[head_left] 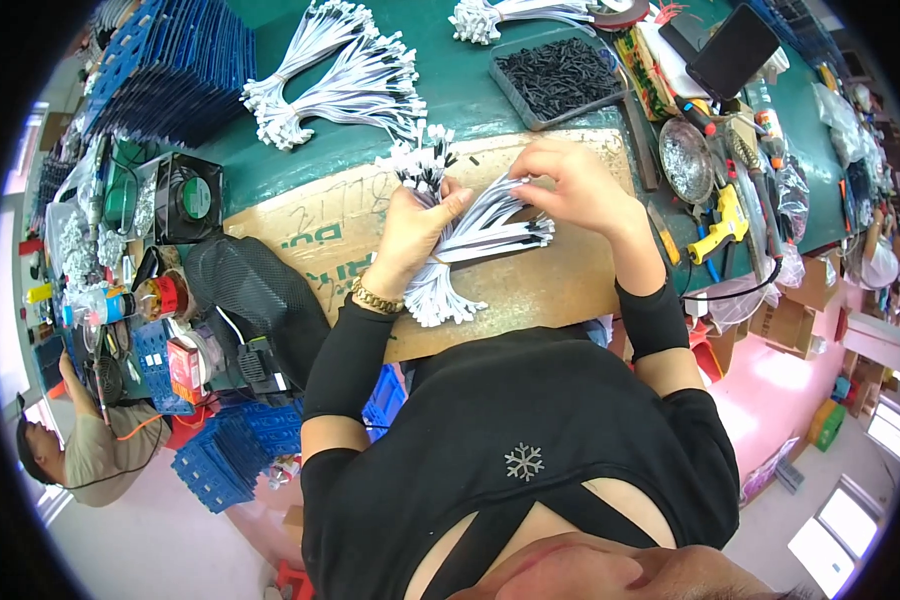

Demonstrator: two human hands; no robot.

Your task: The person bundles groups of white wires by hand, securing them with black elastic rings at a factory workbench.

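Observation:
My left hand is closed around a bundle of white cables with small connectors, above a cardboard sheet. Some cable ends stick up past its thumb, with black pieces among them. Other cables of the bundle fan out to the right and down toward me. At the bundle's upper right, my right hand has its thumb and fingers pinched together at a cable end. The exact piece between those fingertips is partly hidden. A loose black piece lies between the hands.
More white cable bundles lie at the back left. A tray of small black pieces stands behind my right hand. To the right are a metal bowl and a yellow glue gun; a small fan sits left.

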